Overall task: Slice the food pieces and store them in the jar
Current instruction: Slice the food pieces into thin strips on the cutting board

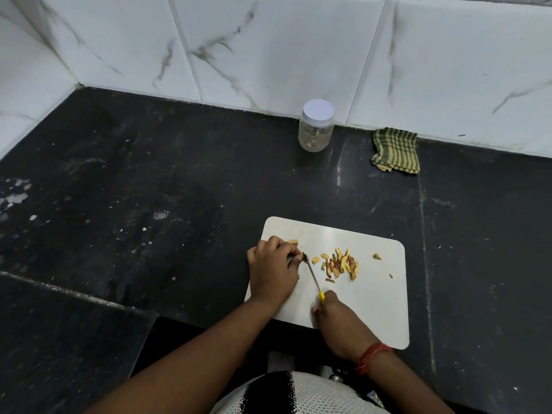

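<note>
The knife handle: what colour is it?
Yellow; the knife handle shows in the head view, gripped by the right hand.

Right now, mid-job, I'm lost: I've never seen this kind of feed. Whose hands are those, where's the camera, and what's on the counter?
There is no machine here. One camera, worn on a person's head, looks down at their own two bare hands. The left hand holds a food piece down on a white board. The right hand grips a small knife with a yellow handle, its blade at that piece. Cut slices lie in a heap on the board, right of the blade. At the back, by the wall, stands a clear jar with its white lid on and a few bits inside. A striped cloth lies to its right on the black counter.
</note>
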Available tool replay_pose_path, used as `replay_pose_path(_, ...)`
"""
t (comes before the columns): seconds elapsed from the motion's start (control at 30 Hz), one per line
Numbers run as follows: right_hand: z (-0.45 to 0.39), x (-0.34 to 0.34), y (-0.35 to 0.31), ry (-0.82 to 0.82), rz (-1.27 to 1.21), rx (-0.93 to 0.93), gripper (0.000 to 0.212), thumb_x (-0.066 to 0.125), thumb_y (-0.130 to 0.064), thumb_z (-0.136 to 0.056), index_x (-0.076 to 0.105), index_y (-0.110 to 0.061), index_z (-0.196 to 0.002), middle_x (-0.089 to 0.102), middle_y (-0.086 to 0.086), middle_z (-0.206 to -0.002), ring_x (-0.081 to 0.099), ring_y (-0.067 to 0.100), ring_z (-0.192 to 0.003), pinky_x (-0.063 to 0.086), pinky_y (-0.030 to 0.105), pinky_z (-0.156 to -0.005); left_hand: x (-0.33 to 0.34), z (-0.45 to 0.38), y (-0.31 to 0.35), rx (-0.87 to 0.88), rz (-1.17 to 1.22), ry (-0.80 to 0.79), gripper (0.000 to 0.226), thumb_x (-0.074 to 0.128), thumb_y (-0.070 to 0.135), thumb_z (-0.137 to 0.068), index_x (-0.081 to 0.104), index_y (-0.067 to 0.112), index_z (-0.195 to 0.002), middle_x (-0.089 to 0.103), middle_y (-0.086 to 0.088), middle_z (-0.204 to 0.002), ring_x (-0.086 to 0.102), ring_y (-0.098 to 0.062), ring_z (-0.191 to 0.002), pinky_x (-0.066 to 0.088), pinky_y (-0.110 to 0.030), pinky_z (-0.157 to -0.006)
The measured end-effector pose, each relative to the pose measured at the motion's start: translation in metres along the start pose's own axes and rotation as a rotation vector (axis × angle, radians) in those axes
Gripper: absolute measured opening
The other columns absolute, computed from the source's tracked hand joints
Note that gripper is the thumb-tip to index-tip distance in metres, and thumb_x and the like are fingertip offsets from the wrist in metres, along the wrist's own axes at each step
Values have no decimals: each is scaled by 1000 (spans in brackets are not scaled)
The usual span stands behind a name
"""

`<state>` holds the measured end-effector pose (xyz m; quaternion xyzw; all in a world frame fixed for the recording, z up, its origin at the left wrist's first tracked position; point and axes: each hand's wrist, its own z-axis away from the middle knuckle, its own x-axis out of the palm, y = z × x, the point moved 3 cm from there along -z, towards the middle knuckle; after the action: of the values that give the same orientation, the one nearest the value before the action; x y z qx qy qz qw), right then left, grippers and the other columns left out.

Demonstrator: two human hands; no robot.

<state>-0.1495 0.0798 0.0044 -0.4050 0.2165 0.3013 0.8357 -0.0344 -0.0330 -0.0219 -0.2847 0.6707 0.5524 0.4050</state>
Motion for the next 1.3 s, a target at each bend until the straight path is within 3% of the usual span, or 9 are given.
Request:
replay_pose_path(0.33, 0, -1, -1, 7, -86, 22, 19, 40, -28, -101, 42, -9, -101, 61, 12, -91, 58, 24, -80, 41, 31, -68, 0, 2, 1, 24, 10, -10, 13, 65, 43, -89, 69, 34, -98, 56, 15, -102, 47, -12, -102, 23, -31, -93)
replay_pose_path(0.4, 0, -2, -2, -25, -118, 27, 19, 41, -30, -101, 42, -11, -97, 58, 9, -84, 54, 19, -69, 39, 29, -59, 1, 2, 3, 0, 17, -10, 13, 65, 42, -89, 69, 34, -99, 56, 14, -102, 48, -14, -103, 24, -32, -93)
replay_pose_path(0.5, 2, -1, -4, -108, -384, 82, 19, 42, -34, -100, 40, -17, -90, 49, 9, -71, 40, 15, -41, 32, 23, -39, 1, 2, 5, -26, 15, -19, 14, 64, 41, -91, 69, 34, -101, 57, 12, -102, 49, -16, -104, 27, -36, -96)
replay_pose_path(0.6, 4, 2, -6, -166, -609, 144, 18, 41, -31, -100, 36, -19, -87, 39, 5, -62, 31, 13, -34, 26, 19, -37, 1, 0, 8, -48, 3, -33, 15, 62, 40, -92, 68, 34, -104, 57, 10, -103, 48, -17, -105, 28, -38, -98)
replay_pose_path(0.67, 2, 1, -5, -123, -511, 115, 18, 41, -32, -100, 37, -19, -88, 42, 5, -62, 36, 14, -38, 30, 23, -40, 1, 0, 9, -60, 1, -36, 14, 62, 40, -91, 68, 34, -102, 57, 10, -103, 48, -17, -105, 28, -38, -98)
replay_pose_path(0.8, -1, 0, 1, 29, -100, -2, 15, 39, -28, -102, 39, -14, -98, 53, 3, -75, 50, 14, -64, 35, 28, -62, 2, 1, 11, -71, 2, -1, 9, 65, 38, -89, 68, 35, -97, 55, 11, -98, 49, -18, -101, 30, -39, -96)
replay_pose_path(1.07, -1, -3, -2, 16, -106, 18, 17, 38, -28, -102, 41, -12, -98, 51, 3, -73, 48, 13, -61, 31, 24, -50, 3, 1, 11, -76, -19, -13, 9, 62, 42, -91, 66, 37, -98, 54, 12, -99, 47, -16, -103, 29, -38, -97)
replay_pose_path(1.2, 2, -1, 1, 22, -110, 9, 16, 39, -28, -102, 40, -12, -98, 52, 2, -75, 51, 17, -67, 36, 30, -59, 4, 2, 11, -63, -33, 1, 9, 63, 44, -90, 66, 38, -96, 53, 13, -98, 46, -15, -102, 30, -38, -97)
replay_pose_path(1.3, -1, -2, -2, 20, -119, 23, 16, 38, -27, -102, 41, -11, -100, 52, 3, -76, 50, 16, -67, 34, 29, -56, 5, 1, 11, -75, -39, 0, 11, 63, 43, -90, 65, 38, -99, 54, 13, -99, 47, -16, -103, 28, -38, -96)
